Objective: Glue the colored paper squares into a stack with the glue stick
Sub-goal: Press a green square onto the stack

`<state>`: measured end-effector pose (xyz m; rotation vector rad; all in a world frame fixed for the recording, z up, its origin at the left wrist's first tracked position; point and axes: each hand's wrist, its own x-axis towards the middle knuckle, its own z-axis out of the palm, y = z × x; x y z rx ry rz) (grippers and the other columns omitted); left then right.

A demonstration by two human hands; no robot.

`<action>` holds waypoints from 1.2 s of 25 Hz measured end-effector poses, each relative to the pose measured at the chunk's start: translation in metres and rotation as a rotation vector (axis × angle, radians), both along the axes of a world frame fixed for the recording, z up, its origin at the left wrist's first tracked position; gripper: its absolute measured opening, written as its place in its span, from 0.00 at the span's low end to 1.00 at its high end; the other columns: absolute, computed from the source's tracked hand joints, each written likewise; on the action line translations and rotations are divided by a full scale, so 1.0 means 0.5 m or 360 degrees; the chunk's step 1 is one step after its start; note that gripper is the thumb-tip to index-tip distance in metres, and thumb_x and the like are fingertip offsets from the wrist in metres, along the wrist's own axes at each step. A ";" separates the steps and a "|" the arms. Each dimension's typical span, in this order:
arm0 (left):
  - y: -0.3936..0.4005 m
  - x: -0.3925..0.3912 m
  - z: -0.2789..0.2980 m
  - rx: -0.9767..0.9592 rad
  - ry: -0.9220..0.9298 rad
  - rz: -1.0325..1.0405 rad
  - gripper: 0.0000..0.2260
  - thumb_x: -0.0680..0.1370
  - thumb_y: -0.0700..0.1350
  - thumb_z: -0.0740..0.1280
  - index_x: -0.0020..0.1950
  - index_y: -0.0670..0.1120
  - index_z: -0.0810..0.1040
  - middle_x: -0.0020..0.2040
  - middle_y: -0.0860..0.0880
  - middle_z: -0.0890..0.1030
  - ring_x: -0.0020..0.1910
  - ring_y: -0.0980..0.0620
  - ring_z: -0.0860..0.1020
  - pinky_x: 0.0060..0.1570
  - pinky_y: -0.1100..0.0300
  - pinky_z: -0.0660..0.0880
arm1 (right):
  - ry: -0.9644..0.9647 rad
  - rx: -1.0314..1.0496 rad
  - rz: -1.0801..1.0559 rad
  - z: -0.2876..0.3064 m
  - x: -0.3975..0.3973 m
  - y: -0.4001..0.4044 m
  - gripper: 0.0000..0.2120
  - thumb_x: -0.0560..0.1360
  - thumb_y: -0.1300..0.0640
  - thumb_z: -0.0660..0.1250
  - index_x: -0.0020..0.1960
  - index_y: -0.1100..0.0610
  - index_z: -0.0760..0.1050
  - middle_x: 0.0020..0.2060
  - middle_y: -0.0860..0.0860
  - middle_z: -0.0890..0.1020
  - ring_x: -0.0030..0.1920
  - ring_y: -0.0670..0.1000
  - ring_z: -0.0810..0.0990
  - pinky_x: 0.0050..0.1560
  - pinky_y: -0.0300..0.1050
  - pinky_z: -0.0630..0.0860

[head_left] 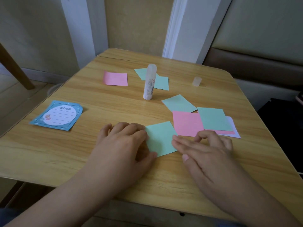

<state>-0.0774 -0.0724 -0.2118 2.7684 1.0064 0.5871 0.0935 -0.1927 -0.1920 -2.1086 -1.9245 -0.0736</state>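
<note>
Resting on the table: a green paper square (160, 139) is pinned flat between two hands on the wooden table (98, 158).
Left hand (126, 145): laid palm down over the left edge of the green paper square, fingers loosely spread and nearly straight, thumb touching the paper's near corner; nothing is clasped.
Right hand (205, 151): laid at the right edge of the same square, long fingers stretched out with tips on the paper, index finger bent up at the knuckle; nothing is gripped.
Grip state: both hands are wide and flat, pressing rather than holding.
Pink square (186, 123): seen just beyond the right hand's fingertips, touching the pressed square's far right corner.
Paper pile: a green sheet (213, 118) is seen overlapping the pink square, with more pink and a pale lilac sheet (235, 130) underneath, all beyond the right hand.
Loose green sheet (178, 104): beyond the pile, farther from the hands.
Glue stick (149, 82): stood upright, uncapped, well beyond both hands, partly in front of two more green sheets (161, 82).
Cap (196, 81): set upright, apart, far to the right of the glue stick.
Far pink sheet (115, 78): lying alone, beyond the left hand.
Blue notepad (58, 115): lying left of the left hand, well apart.
</note>
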 end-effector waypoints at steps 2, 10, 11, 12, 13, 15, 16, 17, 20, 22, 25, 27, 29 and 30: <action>0.000 0.000 0.002 -0.0007 -0.0001 0.0005 0.18 0.68 0.62 0.58 0.44 0.53 0.81 0.51 0.55 0.82 0.50 0.50 0.80 0.51 0.39 0.76 | 0.0040 -0.0006 0.0061 -0.001 -0.011 -0.004 0.20 0.76 0.49 0.52 0.59 0.45 0.79 0.58 0.34 0.78 0.53 0.44 0.66 0.53 0.45 0.56; 0.004 0.000 -0.005 0.0000 -0.0083 -0.0020 0.17 0.68 0.62 0.59 0.45 0.54 0.78 0.50 0.57 0.80 0.50 0.50 0.79 0.52 0.43 0.76 | 0.0137 0.0088 -0.0082 0.013 0.006 0.004 0.20 0.76 0.49 0.52 0.51 0.48 0.83 0.52 0.36 0.82 0.51 0.40 0.67 0.54 0.38 0.58; 0.005 0.001 -0.008 -0.0014 -0.0107 -0.0027 0.17 0.68 0.62 0.59 0.46 0.54 0.77 0.50 0.57 0.79 0.50 0.50 0.78 0.52 0.45 0.75 | 0.0259 0.0115 -0.0115 0.019 -0.002 0.013 0.19 0.76 0.49 0.52 0.51 0.50 0.82 0.51 0.38 0.82 0.51 0.39 0.69 0.55 0.31 0.59; 0.006 0.001 -0.010 -0.0025 -0.0125 -0.0028 0.18 0.68 0.63 0.59 0.48 0.54 0.76 0.51 0.57 0.78 0.51 0.50 0.77 0.53 0.46 0.74 | 0.0403 0.0126 -0.0174 0.025 -0.008 0.023 0.17 0.77 0.50 0.54 0.52 0.51 0.82 0.51 0.40 0.82 0.52 0.38 0.70 0.54 0.25 0.60; 0.007 0.003 -0.013 -0.0035 -0.0135 -0.0024 0.19 0.67 0.63 0.59 0.50 0.53 0.75 0.52 0.57 0.78 0.52 0.51 0.76 0.54 0.46 0.73 | 0.0512 0.0127 -0.0248 0.029 -0.014 0.035 0.15 0.78 0.52 0.56 0.54 0.53 0.80 0.52 0.43 0.81 0.52 0.39 0.71 0.52 0.24 0.61; 0.008 0.006 -0.014 -0.0043 -0.0131 -0.0014 0.22 0.67 0.63 0.59 0.54 0.52 0.76 0.53 0.56 0.78 0.53 0.51 0.74 0.55 0.45 0.73 | 0.0554 0.0127 -0.0390 0.031 -0.022 0.055 0.14 0.79 0.53 0.57 0.60 0.53 0.75 0.53 0.46 0.77 0.51 0.41 0.72 0.50 0.28 0.63; 0.009 0.008 -0.013 -0.0048 -0.0120 -0.0013 0.23 0.67 0.63 0.58 0.55 0.51 0.76 0.53 0.56 0.79 0.54 0.51 0.73 0.54 0.45 0.73 | 0.0560 0.0091 -0.0439 0.033 -0.028 0.063 0.14 0.79 0.52 0.57 0.62 0.52 0.73 0.53 0.46 0.76 0.52 0.43 0.72 0.50 0.31 0.64; 0.010 0.011 -0.010 -0.0042 -0.0101 -0.0012 0.24 0.67 0.63 0.58 0.55 0.51 0.77 0.54 0.56 0.79 0.54 0.52 0.72 0.53 0.45 0.74 | 0.0581 0.0050 -0.0469 0.037 -0.034 0.069 0.14 0.79 0.51 0.56 0.63 0.51 0.71 0.53 0.46 0.75 0.53 0.44 0.72 0.51 0.34 0.65; 0.011 0.011 -0.004 -0.0077 -0.0076 -0.0017 0.25 0.67 0.63 0.59 0.56 0.51 0.78 0.54 0.57 0.79 0.53 0.52 0.71 0.52 0.45 0.74 | 0.0735 -0.0036 -0.0571 0.043 -0.036 0.080 0.15 0.77 0.50 0.60 0.63 0.49 0.67 0.55 0.45 0.74 0.53 0.45 0.73 0.51 0.38 0.67; 0.012 0.005 -0.001 -0.0123 -0.0064 -0.0014 0.26 0.67 0.64 0.59 0.59 0.51 0.76 0.55 0.57 0.78 0.54 0.53 0.69 0.53 0.47 0.72 | 0.1010 -0.0048 -0.0627 0.039 -0.028 0.085 0.16 0.75 0.51 0.65 0.61 0.48 0.68 0.51 0.43 0.76 0.51 0.43 0.76 0.50 0.38 0.71; 0.010 0.007 0.013 -0.0318 -0.0025 -0.0001 0.33 0.67 0.67 0.58 0.68 0.54 0.67 0.60 0.61 0.73 0.61 0.56 0.65 0.63 0.50 0.63 | 0.1415 -0.0005 -0.0555 0.032 -0.017 0.090 0.16 0.72 0.58 0.69 0.58 0.47 0.71 0.42 0.44 0.83 0.37 0.41 0.78 0.43 0.35 0.75; 0.010 0.012 0.030 -0.0497 -0.0129 -0.0001 0.31 0.69 0.64 0.66 0.69 0.63 0.58 0.57 0.71 0.65 0.60 0.62 0.60 0.68 0.57 0.57 | 0.1475 0.0031 -0.0448 0.027 -0.019 0.090 0.18 0.72 0.62 0.70 0.57 0.46 0.72 0.36 0.46 0.84 0.28 0.39 0.73 0.35 0.31 0.70; 0.014 0.010 0.043 -0.0732 -0.0451 0.0007 0.25 0.71 0.53 0.72 0.61 0.66 0.63 0.49 0.70 0.71 0.53 0.67 0.66 0.63 0.64 0.64 | 0.1423 0.0275 -0.0337 0.034 -0.029 0.088 0.14 0.70 0.63 0.72 0.51 0.47 0.78 0.36 0.44 0.83 0.29 0.38 0.72 0.34 0.27 0.67; 0.018 0.006 0.045 -0.0789 -0.0677 0.0033 0.18 0.71 0.48 0.72 0.55 0.63 0.70 0.46 0.66 0.75 0.50 0.67 0.71 0.55 0.69 0.68 | 0.1197 0.0502 -0.0257 0.040 -0.029 0.085 0.11 0.70 0.63 0.72 0.46 0.48 0.79 0.36 0.42 0.83 0.33 0.38 0.74 0.37 0.26 0.67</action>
